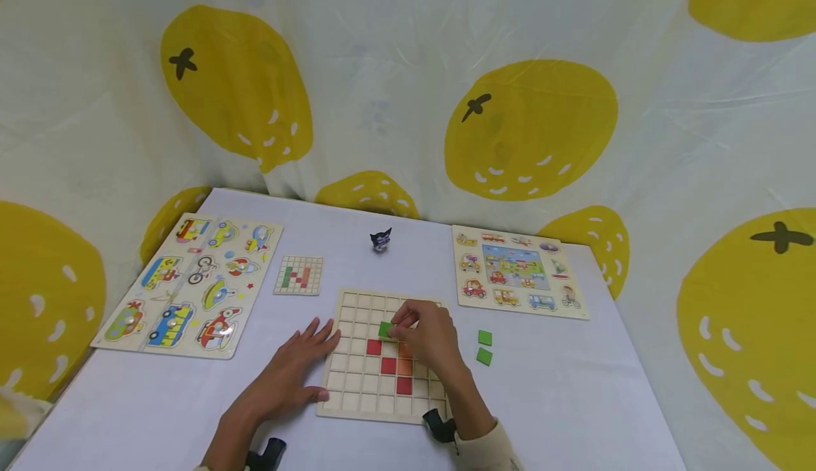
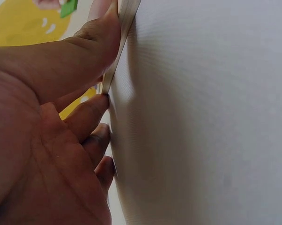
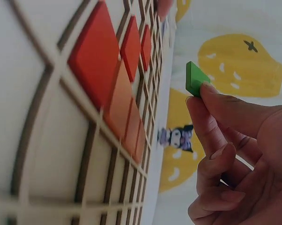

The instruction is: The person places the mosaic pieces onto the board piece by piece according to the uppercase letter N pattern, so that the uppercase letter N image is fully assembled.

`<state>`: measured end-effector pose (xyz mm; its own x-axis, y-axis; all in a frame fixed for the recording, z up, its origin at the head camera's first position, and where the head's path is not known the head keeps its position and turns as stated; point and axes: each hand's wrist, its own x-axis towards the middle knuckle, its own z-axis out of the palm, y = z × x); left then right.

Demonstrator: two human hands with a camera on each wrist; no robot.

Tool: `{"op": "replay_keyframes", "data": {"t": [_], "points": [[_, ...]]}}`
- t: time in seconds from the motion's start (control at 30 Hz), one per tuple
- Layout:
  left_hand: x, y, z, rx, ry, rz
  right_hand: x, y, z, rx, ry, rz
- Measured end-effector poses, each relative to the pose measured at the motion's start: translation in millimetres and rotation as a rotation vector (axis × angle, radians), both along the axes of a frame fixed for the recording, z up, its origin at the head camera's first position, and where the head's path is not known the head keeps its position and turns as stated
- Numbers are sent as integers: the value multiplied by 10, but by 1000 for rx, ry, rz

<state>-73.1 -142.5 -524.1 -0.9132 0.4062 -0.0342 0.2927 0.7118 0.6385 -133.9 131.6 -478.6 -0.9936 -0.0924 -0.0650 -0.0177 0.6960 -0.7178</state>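
A wooden grid board (image 1: 353, 384) lies on the table between the hands. Red square tiles (image 1: 388, 365) sit in a diagonal on it, with orange tiles (image 1: 404, 367) beside them, partly hidden by the right hand. Between thumb and index finger, the right hand (image 1: 436, 336) pinches a green square tile (image 3: 195, 78); the right wrist view shows it raised off the board. At the board's left edge rests the left hand (image 1: 290, 368), its fingers extended and spread. In the left wrist view, its thumb (image 2: 103, 42) lies against the board's side.
Two loose green tiles (image 1: 485, 338) lie right of the board. A small pattern card (image 1: 316, 262) is at its upper left. Picture puzzles stand farther out, a large one (image 1: 185, 294) left and another (image 1: 468, 297) right. A small dark figurine (image 1: 380, 240) stands behind.
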Motion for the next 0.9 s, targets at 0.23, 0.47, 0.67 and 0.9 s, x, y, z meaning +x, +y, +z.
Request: {"op": "replay_keyframes", "data": {"t": [0.23, 0.47, 0.67, 0.9], "points": [[-3, -12, -18, -4, 20, -14, -18, -290, -87, 60, 36, 6], [13, -34, -8, 16, 6, -7, -61, -478, -125, 122, 37, 31], [4, -26, -17, 11, 14, -13, -101, -544, -137, 178, 54, 43], [10, -29, -24, 8, 7, -3, -123, -577, -163, 269, 42, 74]]}}
